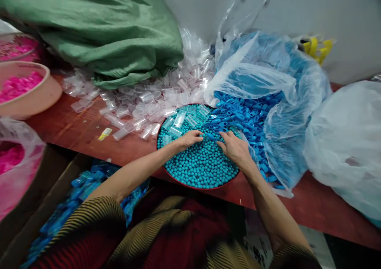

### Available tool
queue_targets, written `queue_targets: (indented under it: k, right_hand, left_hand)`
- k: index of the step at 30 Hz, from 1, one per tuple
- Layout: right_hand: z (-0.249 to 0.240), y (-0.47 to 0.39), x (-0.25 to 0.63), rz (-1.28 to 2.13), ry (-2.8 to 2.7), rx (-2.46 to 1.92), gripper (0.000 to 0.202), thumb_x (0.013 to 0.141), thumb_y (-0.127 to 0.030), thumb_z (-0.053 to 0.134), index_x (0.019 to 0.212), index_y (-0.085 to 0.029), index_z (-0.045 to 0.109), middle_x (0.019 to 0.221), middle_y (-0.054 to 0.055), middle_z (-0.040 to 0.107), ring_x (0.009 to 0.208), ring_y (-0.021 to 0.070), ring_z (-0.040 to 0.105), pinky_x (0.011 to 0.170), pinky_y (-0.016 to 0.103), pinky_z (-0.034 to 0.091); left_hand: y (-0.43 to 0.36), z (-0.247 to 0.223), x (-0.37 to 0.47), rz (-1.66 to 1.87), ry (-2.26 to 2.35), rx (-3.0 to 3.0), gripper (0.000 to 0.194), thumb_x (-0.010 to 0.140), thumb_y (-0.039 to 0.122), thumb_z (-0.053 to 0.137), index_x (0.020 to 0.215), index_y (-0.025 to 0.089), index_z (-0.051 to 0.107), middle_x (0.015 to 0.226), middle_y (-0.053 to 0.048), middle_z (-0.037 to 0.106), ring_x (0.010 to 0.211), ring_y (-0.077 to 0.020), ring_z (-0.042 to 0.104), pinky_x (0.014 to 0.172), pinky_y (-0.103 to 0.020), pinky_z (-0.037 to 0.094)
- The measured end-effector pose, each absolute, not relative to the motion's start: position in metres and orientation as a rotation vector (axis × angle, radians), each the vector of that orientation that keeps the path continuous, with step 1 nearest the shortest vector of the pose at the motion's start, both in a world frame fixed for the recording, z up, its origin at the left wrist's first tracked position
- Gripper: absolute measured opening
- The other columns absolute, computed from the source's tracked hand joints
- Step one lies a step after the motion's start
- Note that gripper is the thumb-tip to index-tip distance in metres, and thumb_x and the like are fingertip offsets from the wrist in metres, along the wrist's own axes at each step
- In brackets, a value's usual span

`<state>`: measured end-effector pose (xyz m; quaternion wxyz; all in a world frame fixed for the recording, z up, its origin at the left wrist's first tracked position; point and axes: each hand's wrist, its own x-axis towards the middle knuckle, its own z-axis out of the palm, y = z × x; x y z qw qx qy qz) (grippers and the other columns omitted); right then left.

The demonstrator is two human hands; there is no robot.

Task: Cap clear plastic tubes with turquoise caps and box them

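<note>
A round red-rimmed tray (205, 170) full of small teal beads lies in front of me, several clear plastic tubes (179, 119) resting on its far left part. Over the beads, my left hand (190, 139) has its fingers pressed together; what they hold, if anything, is too small to name. My right hand (233, 146) is just right of it, thumb and fingers apart, with nothing visible between them. A blue plastic piece (210, 136) shows between the two hands. Blue pieces (245, 116) spill from a clear bag onto the tray's right edge.
Clear tubes (143, 106) are heaped behind the tray, beside a green cloth sack (119, 31). Pink pieces fill a basin (44, 98) at the left. A white plastic bag (348, 142) stands at the right. Below the red table (74, 130) is a box of blue items (68, 209).
</note>
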<state>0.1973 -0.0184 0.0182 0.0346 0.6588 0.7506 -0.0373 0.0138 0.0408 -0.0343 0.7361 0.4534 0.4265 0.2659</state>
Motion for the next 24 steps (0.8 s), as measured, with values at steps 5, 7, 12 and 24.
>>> queue_targets:
  k: [5, 7, 12, 24]
  right_hand:
    - [0.017, -0.021, 0.200, -0.156, 2.423, 1.943, 0.038, 0.092, -0.026, 0.040, 0.129, -0.025, 0.051, 0.111, 0.007, 0.061, 0.092, 0.0189, 0.060, 0.064, 0.025, 0.041]
    - [0.015, -0.024, 0.205, -0.162, 2.437, 1.795, 0.046, 0.091, -0.017, 0.036, 0.133, -0.029, 0.047, 0.109, 0.006, 0.060, 0.086, 0.0168, 0.061, 0.061, 0.024, 0.040]
    - [0.011, -0.023, 0.207, -0.187, 2.352, 1.570, 0.058, 0.085, -0.005, 0.033, 0.135, -0.030, 0.046, 0.101, 0.006, 0.061, 0.074, 0.0145, 0.060, 0.060, 0.024, 0.039]
    - [0.006, 0.000, 0.213, -0.993, 2.610, 1.778, 0.033, 0.081, -0.017, 0.045, 0.109, -0.019, 0.063, 0.089, 0.006, 0.069, 0.066, 0.0154, 0.062, 0.062, 0.026, 0.047]
  left_hand:
    - [0.038, -0.033, 0.005, 0.580, 0.856, 0.881, 0.021, 0.065, 0.016, 0.070, 0.085, 0.012, 0.065, 0.075, 0.001, 0.065, 0.068, -0.0094, 0.056, 0.073, -0.024, 0.042]
    - [0.038, -0.033, 0.002, 0.548, 0.801, 0.843, 0.022, 0.064, 0.015, 0.072, 0.085, 0.012, 0.066, 0.076, 0.000, 0.067, 0.070, -0.0101, 0.058, 0.074, -0.025, 0.043]
    - [0.043, -0.036, 0.001, 0.470, 0.778, 0.775, 0.025, 0.061, 0.017, 0.075, 0.084, 0.012, 0.066, 0.074, -0.001, 0.066, 0.068, -0.0109, 0.057, 0.072, -0.027, 0.044]
    - [0.033, -0.039, 0.006, 0.580, 0.896, 1.040, 0.022, 0.072, 0.017, 0.059, 0.093, 0.012, 0.060, 0.071, 0.003, 0.060, 0.065, -0.0078, 0.052, 0.064, -0.021, 0.041]
